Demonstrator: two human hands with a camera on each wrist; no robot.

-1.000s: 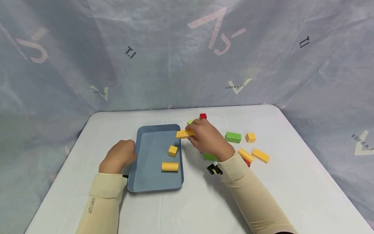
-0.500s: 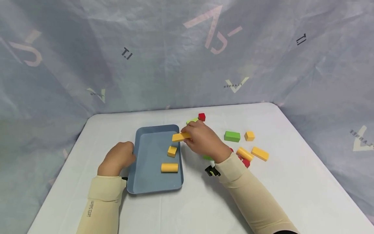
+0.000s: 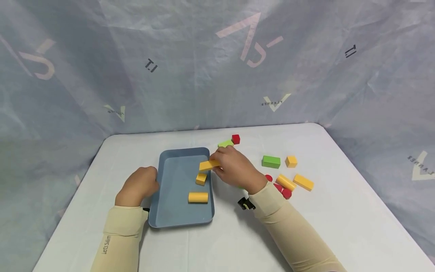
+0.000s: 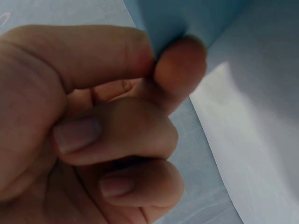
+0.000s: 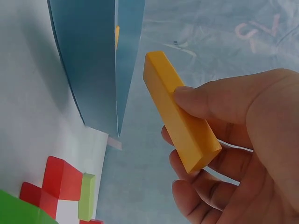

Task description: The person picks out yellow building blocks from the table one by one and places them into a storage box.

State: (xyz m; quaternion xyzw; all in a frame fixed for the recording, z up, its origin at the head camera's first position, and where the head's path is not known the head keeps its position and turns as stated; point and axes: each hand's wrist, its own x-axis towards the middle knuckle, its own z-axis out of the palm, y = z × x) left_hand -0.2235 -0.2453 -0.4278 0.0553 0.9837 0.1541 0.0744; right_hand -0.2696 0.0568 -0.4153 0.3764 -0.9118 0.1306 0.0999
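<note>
A blue-grey tray [image 3: 171,204] lies at the left middle of the table in the head view. My left hand [image 3: 138,186] pinches its left wall between thumb [image 4: 180,65] and index finger, the other fingers curled. With thumb and fingers, my right hand [image 3: 236,169] grips a long yellow block [image 3: 207,165], which sticks out over the tray's right side. The right wrist view shows this block [image 5: 175,112] held tilted, apart from the tray wall [image 5: 88,51]. Inside the tray sit a yellow cube [image 3: 201,179], just below the held block in view, and a yellow cylinder [image 3: 198,197] on its side.
Right of the tray lie a red cube [image 3: 236,139], a light green block [image 3: 225,144], a green block [image 3: 270,162], another yellow cube [image 3: 291,161], yellow cylinder [image 3: 286,182] and yellow block [image 3: 303,182], plus several red pieces [image 3: 287,193]. My right forearm partly covers this group.
My right hand has moved slightly left and toward me, carrying the yellow block from the tray's right edge to over its inside. The left hand stays at the tray's left wall.
</note>
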